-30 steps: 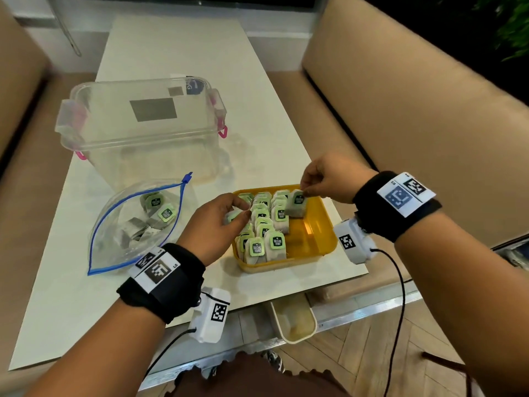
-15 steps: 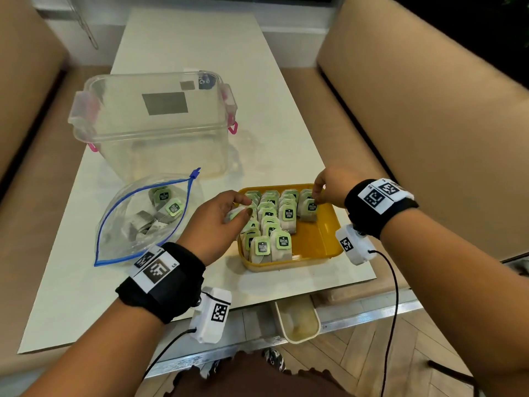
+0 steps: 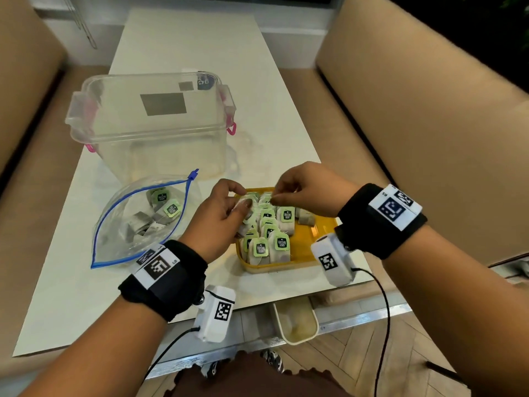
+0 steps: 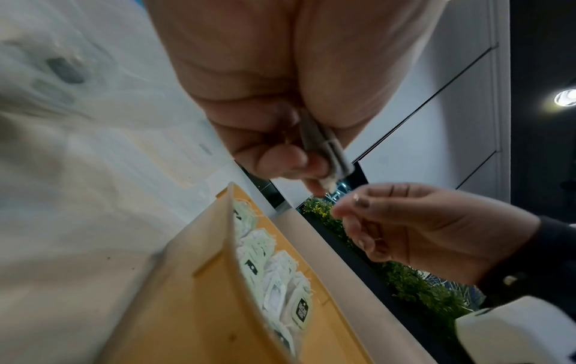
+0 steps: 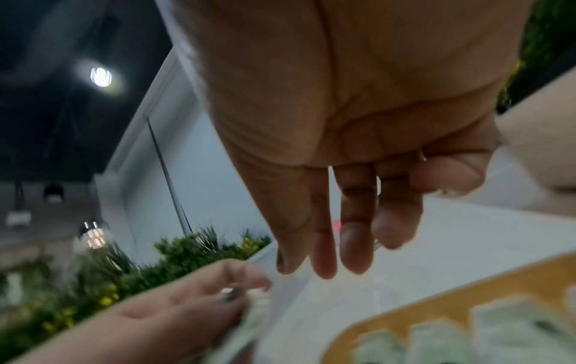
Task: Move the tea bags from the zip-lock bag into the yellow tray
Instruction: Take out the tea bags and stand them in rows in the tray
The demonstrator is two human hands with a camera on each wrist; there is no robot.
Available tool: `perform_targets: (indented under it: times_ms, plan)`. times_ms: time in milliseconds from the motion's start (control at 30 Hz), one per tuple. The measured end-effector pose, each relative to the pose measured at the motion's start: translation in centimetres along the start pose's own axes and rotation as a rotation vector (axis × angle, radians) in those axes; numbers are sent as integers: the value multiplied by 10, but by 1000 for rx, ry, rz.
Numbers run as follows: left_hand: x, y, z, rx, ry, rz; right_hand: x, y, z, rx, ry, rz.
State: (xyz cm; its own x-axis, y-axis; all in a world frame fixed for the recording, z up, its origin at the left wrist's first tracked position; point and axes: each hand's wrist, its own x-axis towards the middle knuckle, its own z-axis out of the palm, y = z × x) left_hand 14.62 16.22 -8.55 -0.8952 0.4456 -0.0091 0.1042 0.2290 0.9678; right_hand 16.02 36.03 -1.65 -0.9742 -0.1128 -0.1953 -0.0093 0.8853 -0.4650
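The yellow tray (image 3: 303, 250), near the bench (image 3: 71, 296) edge, holds rows of tea bags (image 3: 266, 233). Above it, the left hand (image 3: 220, 219) pinches one tea bag (image 4: 327, 147); the right hand (image 3: 309, 193), fingers relaxed, holds nothing. Farther left lies the zip-lock bag (image 3: 137, 222) with several more.

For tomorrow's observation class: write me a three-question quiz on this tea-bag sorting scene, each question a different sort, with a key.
1. True or false: the zip-lock bag is already empty.
2. Multiple choice: what does the left hand pinch? A) a tea bag B) the bag's blue slider C) nothing
3. Fill in: the clear plastic box stands on the table on the far side of the ____.

Key
1. False: several tea bags lie inside it.
2. A; the right hand reaches toward it over the yellow tray.
3. zip-lock bag
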Motion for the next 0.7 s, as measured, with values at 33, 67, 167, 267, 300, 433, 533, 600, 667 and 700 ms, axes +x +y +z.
perform_targets:
  times_ms: [33,67,167,267,300,433,533,600,667,700]
  plan:
    - [0,2,1,-20,0,4,-2,-8,3,41,-10,-26]
    - [1,4,2,-38,1,11,-3,-14,5,72,-9,-41]
    - [2,6,3,-82,16,34,-2,-20,12,164,32,-48]
    - [3,7,1,-108,5,30,-3,-18,13,266,80,-35]
    - [3,7,1,-118,-8,19,-4,-17,12,294,91,-26]
    - [3,1,-2,31,-35,39,-10,-11,8,369,107,-18]
    - [3,3,-1,56,-34,45,-14,-10,6,341,102,-27]
    - [5,4,0,75,-22,53,-14,-11,4,292,109,-30]
    - [7,4,0,107,-12,57,-15,-11,2,231,122,-32]
    - [7,4,0,114,-13,59,-15,-12,1,216,129,-33]
